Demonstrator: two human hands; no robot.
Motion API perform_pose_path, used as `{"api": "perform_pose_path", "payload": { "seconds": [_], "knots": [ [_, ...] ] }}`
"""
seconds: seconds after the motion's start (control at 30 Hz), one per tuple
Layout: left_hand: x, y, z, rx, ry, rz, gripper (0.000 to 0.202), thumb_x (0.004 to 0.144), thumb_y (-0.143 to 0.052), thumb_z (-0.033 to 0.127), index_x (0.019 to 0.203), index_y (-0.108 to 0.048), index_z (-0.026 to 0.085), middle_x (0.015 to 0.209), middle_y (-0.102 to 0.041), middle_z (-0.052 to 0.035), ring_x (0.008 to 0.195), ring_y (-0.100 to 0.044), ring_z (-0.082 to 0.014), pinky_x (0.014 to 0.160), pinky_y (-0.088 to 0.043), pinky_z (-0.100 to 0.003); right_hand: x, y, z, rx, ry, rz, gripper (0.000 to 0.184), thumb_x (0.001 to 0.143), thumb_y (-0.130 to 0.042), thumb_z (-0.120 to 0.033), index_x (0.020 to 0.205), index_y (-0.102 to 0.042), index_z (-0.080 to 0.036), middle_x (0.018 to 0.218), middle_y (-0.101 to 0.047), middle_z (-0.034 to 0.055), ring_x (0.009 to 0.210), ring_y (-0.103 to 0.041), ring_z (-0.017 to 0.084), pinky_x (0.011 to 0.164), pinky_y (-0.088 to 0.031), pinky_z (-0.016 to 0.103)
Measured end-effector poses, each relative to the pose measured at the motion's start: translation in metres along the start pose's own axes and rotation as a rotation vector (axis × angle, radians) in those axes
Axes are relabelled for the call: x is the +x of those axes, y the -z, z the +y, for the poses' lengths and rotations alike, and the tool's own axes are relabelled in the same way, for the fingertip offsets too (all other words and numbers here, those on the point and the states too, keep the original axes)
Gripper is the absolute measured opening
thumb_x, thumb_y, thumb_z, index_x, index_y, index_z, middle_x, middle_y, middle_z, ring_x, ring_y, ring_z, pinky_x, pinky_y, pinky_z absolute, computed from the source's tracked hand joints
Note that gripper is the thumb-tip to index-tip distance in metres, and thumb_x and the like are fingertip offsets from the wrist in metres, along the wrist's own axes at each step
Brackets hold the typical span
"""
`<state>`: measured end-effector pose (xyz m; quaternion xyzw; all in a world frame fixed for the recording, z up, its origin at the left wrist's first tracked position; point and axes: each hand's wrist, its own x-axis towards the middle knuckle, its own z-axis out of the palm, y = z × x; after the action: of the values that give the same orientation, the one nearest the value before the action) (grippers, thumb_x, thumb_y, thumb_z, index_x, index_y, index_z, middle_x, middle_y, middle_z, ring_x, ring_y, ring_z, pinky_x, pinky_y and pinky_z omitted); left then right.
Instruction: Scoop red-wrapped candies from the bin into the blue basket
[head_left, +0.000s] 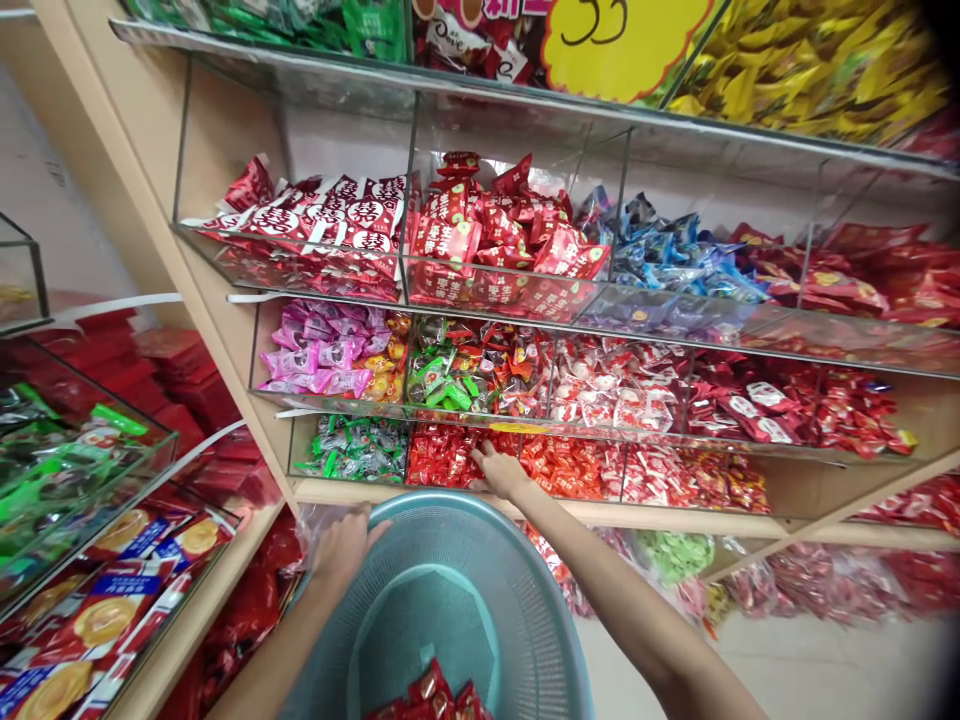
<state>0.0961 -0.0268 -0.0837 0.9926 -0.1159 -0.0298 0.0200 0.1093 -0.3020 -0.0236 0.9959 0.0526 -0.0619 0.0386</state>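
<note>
My left hand [341, 545] is closed over the left rim of a teal plastic basket [532, 560], its thumb lying along the inside. A few dark red candy packets [433, 690] lie in the bottom of the basket. Stretched forward past the far rim, my right hand [499, 470] is at a lowest-row bin of small red wrapped candies [442, 455]. Its fingers are slightly apart and touch the candies; nothing is visibly held in them. Orange-red candies [562, 465] fill the bin just right of that hand, and green-and-dark wrapped candies [356, 447] fill the one to the left.
Clear-fronted shelves rise above, with purple candies [322, 345], large red packets [495, 230] and blue packets [675, 260]. A yellow price sign [622, 45] hangs at the top. Packaged biscuits [112, 600] sit on the left shelf. Bagged goods [825, 580] lie under the right side.
</note>
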Motion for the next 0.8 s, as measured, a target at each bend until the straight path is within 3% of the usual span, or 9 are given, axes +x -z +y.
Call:
{"api": "perform_pose_path", "payload": {
  "seconds": [0.4,0.63,0.8],
  "knots": [
    [0.001,-0.0048,-0.0019,-0.028,0.011,-0.041,0.051,0.088,-0.028,0.053,0.113,-0.051,0.014,0.089,-0.071,-0.0172,0.083,-0.067,-0.0318,0.069,-0.049,-0.04,-0.003,-0.0088,-0.0002,-0.051,0.036,-0.019,0.033,0.093,-0.036,-0.041,0.12,-0.044,-0.024,0.124,-0.046,0.0129,0.094,-0.063,0.025,0.073,-0.049,0.032],
    [-0.0001,-0.004,-0.0007,-0.021,0.012,-0.033,0.052,0.088,-0.027,0.053,0.113,-0.051,0.014,0.092,-0.07,-0.0172,0.085,-0.067,-0.0325,0.071,-0.048,-0.041,0.0001,-0.0071,-0.0026,-0.065,0.074,-0.041,0.033,0.09,-0.045,-0.031,0.121,-0.046,-0.023,0.126,-0.044,0.0145,0.094,-0.063,0.027,0.072,-0.05,0.036],
    [-0.0008,-0.0028,0.0,-0.019,0.014,-0.038,0.052,0.088,-0.028,0.053,0.113,-0.051,0.015,0.095,-0.07,-0.0178,0.087,-0.067,-0.0314,0.073,-0.047,-0.039,-0.0019,-0.0051,0.0008,-0.05,0.091,-0.044,0.031,0.093,-0.038,-0.035,0.121,-0.046,-0.027,0.124,-0.045,0.0116,0.094,-0.063,0.024,0.074,-0.05,0.034]
  ]
}}
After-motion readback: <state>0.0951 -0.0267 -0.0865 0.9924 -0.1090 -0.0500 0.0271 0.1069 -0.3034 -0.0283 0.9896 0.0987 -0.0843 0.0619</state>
